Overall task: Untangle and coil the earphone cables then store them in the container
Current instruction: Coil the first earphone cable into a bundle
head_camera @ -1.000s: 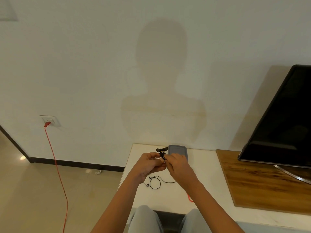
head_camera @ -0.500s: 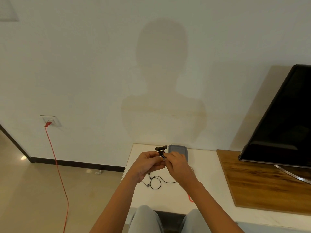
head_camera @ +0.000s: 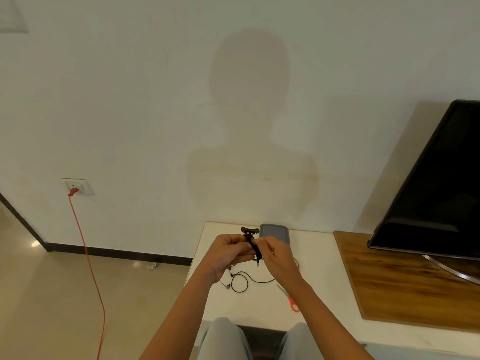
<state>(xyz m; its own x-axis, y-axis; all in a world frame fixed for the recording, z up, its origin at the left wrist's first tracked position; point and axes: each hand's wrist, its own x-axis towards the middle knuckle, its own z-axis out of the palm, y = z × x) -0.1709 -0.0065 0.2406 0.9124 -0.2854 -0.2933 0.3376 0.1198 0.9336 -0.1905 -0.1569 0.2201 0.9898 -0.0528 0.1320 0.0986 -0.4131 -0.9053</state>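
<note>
A black earphone bundle [head_camera: 251, 240] is held up above the white table [head_camera: 319, 258] between both hands, its earbuds sticking out at the top and its plug hanging below. My left hand [head_camera: 228, 252] grips the coil from the left. My right hand [head_camera: 276, 255] pinches the cable from the right. A second black earphone cable [head_camera: 240, 283] lies in a loose loop on the table under the hands. The grey container [head_camera: 275, 233] stands behind the hands by the wall, partly hidden by them.
Red-handled scissors [head_camera: 289, 298] lie on the table near my right forearm. A wooden board [head_camera: 405, 279] carries a black television [head_camera: 439, 193] at the right. A red cord [head_camera: 88, 266] hangs from a wall socket [head_camera: 76, 187] at the left. My knees are at the table's front edge.
Both hands have stayed nearly in place, working the bundle between them. The cable plug now hangs lower between the hands.
</note>
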